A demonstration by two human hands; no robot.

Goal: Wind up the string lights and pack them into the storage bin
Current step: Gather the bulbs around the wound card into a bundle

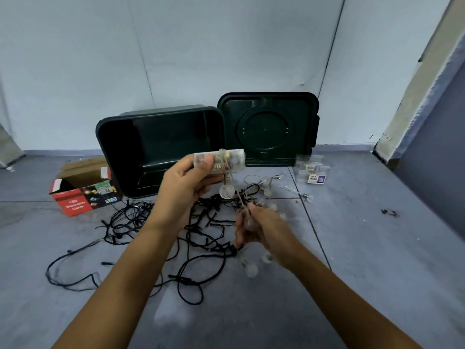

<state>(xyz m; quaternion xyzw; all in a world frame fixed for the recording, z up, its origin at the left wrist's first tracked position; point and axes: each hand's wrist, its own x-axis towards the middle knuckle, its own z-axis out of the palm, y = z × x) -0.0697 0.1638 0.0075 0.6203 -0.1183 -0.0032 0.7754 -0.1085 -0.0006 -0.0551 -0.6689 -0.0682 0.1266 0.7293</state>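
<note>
My left hand [187, 183] grips a clear battery box [221, 161] with thin wire looped round it, held up in front of the dark green storage bin [125, 129]. A clear globe bulb [225, 191] dangles from the box. Lower right, my right hand [261, 227] pinches the clear wire with several globe bulbs; the hand is blurred. More bulbs [251, 269] hang below it. A tangled black string of lights [141, 217] sprawls on the grey floor beneath both hands.
The bin's green lid [268, 127] leans against the wall to its right. An open red LED-lights carton [80, 192] lies left of the bin. Small clear packets [314, 172] sit right of the lid. Loose clear wire with bulbs [284, 187] trails over the floor.
</note>
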